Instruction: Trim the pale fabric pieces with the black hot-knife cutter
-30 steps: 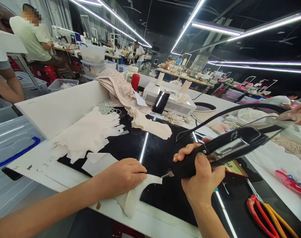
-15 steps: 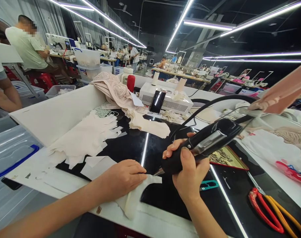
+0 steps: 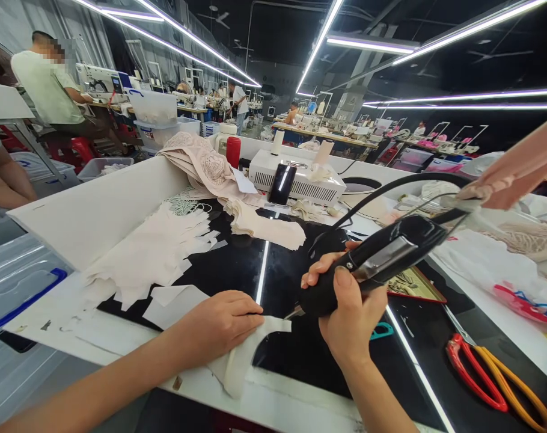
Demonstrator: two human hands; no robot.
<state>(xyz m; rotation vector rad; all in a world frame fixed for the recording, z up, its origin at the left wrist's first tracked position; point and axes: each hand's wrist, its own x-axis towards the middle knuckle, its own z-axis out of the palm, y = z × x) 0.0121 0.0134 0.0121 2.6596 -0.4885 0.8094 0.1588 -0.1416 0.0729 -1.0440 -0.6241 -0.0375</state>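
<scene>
Partly beneath left grip [image 3: 223, 325], pale fabric [image 3: 240, 367]

Cream fabric [image 3: 241, 361] under the left hand [image 3: 223, 326]; black-and-silver tool [image 3: 384, 257] in the right hand [image 3: 352, 310]; red-and-orange-handled scissors [image 3: 457, 343] right of that hand; pale pink, lace-patterned cloth [image 3: 204, 161] beyond the left.

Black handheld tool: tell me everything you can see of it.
The tool is a thick black body, plastic-looking, with a silvery side panel and a thin metal tip. The right hand wraps round its front part. It slants, tip low and pointing left, beside the pale fabric piece; whether they touch I can't tell. Its rear tapers up to a pink cloth strip, near which a black cable arcs away.
</scene>
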